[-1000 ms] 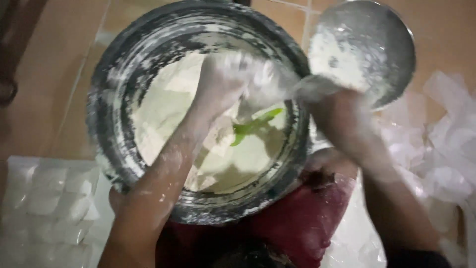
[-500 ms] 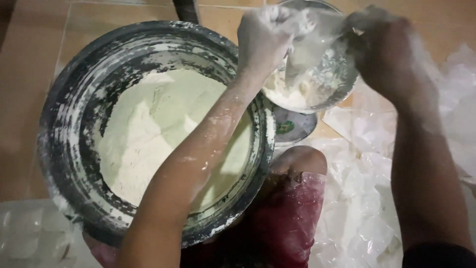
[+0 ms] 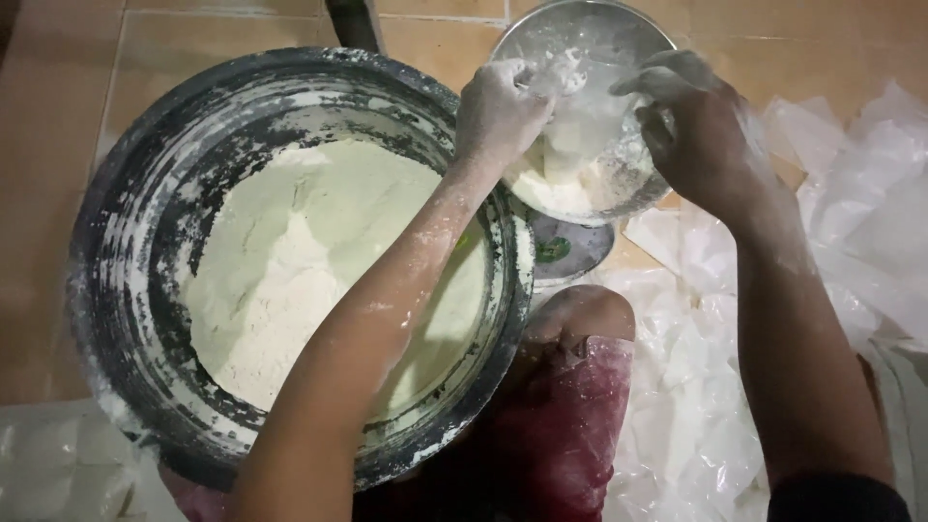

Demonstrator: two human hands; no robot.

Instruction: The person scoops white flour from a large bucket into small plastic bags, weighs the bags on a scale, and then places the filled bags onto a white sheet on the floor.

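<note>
1. The small metal bowl [image 3: 590, 126] is round and shiny, dusted white, with flour heaped inside.
2. It sits just beside the big dark basin [image 3: 126, 290], which holds much flour.

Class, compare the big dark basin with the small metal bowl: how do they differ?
The dark basin is much wider than the metal bowl. The basin holds a broad flour heap; the bowl holds a little. Both hands, left and right, are at the bowl, not the basin. Both are round and flour-dusted.
</note>
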